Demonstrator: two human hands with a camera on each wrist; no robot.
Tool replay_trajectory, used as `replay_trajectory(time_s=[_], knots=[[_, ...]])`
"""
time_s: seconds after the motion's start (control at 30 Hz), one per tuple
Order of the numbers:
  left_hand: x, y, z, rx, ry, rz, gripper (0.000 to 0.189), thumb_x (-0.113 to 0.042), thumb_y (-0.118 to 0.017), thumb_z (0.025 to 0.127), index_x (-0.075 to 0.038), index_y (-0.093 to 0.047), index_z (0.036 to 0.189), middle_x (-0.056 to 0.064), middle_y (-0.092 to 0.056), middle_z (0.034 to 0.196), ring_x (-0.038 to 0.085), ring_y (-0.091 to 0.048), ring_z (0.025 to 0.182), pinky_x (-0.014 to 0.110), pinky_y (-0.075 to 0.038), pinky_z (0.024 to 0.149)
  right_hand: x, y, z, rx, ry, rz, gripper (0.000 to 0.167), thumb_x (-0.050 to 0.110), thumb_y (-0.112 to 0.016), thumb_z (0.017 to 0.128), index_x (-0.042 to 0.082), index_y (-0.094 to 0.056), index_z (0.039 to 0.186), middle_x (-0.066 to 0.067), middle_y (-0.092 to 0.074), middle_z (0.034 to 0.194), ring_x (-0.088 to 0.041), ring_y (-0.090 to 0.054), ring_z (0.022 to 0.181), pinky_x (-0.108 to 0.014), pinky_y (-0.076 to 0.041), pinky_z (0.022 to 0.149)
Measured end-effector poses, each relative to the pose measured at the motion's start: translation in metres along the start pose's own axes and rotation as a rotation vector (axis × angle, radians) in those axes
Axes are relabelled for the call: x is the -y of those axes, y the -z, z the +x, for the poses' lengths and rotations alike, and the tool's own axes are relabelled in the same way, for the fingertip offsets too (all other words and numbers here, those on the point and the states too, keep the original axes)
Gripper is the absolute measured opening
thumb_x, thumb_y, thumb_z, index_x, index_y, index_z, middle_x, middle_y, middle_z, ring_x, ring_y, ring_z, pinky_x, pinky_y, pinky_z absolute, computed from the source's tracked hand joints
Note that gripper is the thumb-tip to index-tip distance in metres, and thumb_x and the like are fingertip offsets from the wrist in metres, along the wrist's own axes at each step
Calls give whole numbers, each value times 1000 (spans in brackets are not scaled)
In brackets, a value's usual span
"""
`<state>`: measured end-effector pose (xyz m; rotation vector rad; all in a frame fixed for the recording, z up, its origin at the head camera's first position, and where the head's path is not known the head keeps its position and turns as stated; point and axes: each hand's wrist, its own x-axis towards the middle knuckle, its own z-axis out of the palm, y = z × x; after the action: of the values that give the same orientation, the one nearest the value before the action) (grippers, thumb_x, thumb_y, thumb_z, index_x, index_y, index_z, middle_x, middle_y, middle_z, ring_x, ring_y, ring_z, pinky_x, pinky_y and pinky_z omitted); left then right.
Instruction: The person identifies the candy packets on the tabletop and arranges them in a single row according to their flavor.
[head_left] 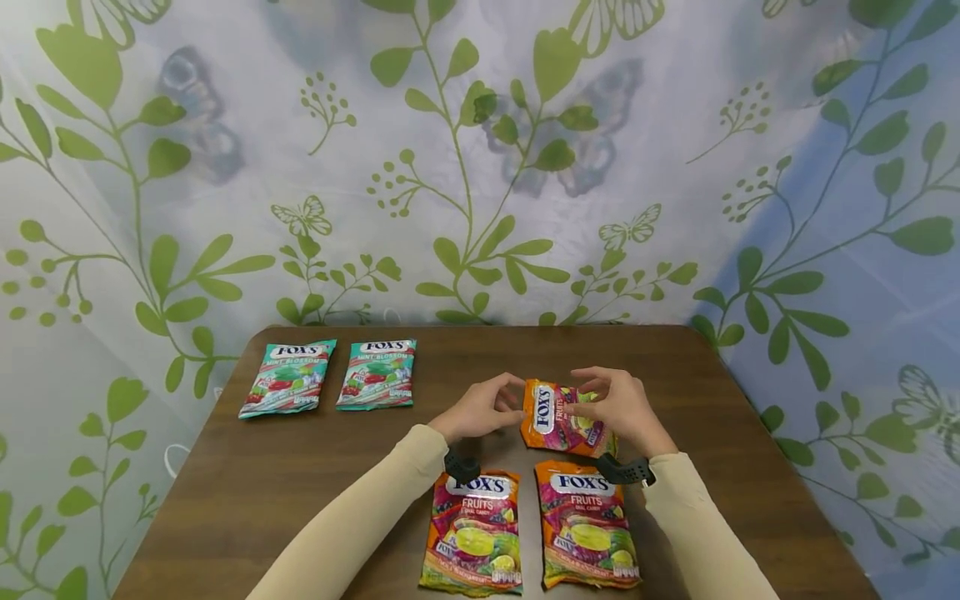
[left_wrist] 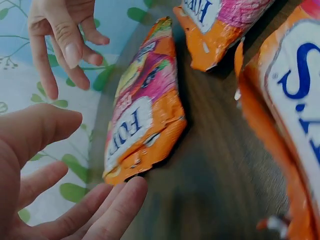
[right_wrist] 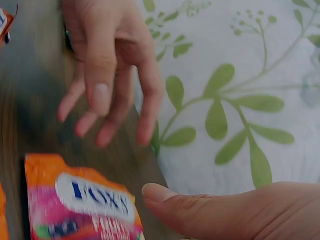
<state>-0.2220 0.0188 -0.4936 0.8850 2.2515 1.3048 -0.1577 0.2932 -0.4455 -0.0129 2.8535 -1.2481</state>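
Note:
An orange and magenta candy bag (head_left: 553, 429) marked FOX'S FRUITS lies sideways on the table between my two hands. My left hand (head_left: 483, 407) is at its left end, fingers loosely bent; in the left wrist view fingertips (left_wrist: 131, 192) reach the bag's orange edge. Over the right part of the bag is my right hand (head_left: 621, 408), its thumb (right_wrist: 175, 197) extended beside the bag in the right wrist view. Neither hand grips the bag. Two more fruit candy bags, a left one (head_left: 472, 529) and a right one (head_left: 587, 525), lie upright-facing below my wrists.
Two teal mint candy bags, one (head_left: 288, 379) at the far left corner and another (head_left: 377, 375) beside it, lie on the brown wooden table (head_left: 300, 475). A leaf-patterned curtain (head_left: 480, 167) hangs behind the table's back edge and along its sides.

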Motion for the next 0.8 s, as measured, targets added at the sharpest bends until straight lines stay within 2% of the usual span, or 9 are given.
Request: replay_trajectory(time_s=[0.23, 0.37, 0.47, 0.57, 0.8], knots=[[1, -14, 7, -34, 81, -55, 57, -19, -76, 106, -5, -53, 156, 22, -63, 134, 28, -72, 110, 44, -61, 89, -31, 15, -13, -22, -53, 10, 62, 18, -90, 94, 3, -65, 149, -29, -69, 131, -37, -74, 101, -49, -65, 80], [4, -23, 10, -51, 93, -56, 58, -16, -79, 103, -4, -54, 154, 23, -63, 133, 27, -73, 109, 41, -62, 89, -49, 17, -18, -38, -110, 7, 62, 19, -91, 94, 0, -65, 148, -33, -64, 136, -40, -74, 105, -47, -65, 79], [4, -28, 12, -68, 91, -55, 58, -14, -81, 101, -2, -56, 152, 23, -63, 130, 27, -73, 107, 40, -62, 90, -61, 18, -19, -52, -155, 12, 62, 18, -91, 93, -1, -65, 147, -35, -60, 140, -38, -75, 98, -45, -65, 77], [4, -31, 13, -94, 95, -69, 58, -12, -83, 99, -1, -57, 150, 24, -64, 128, 28, -73, 106, 43, -62, 92, -68, 17, -19, -37, -173, 44, 64, 17, -90, 94, -3, -63, 148, -38, -57, 141, -36, -75, 93, -44, -66, 75], [4, -33, 16, -129, 130, -103, 58, -10, -85, 97, -1, -57, 148, 23, -66, 125, 27, -72, 103, 45, -62, 93, -74, 8, -15, 19, -197, 131, 66, 21, -90, 95, -5, -61, 149, -37, -58, 136, -37, -75, 98, -47, -66, 76]])
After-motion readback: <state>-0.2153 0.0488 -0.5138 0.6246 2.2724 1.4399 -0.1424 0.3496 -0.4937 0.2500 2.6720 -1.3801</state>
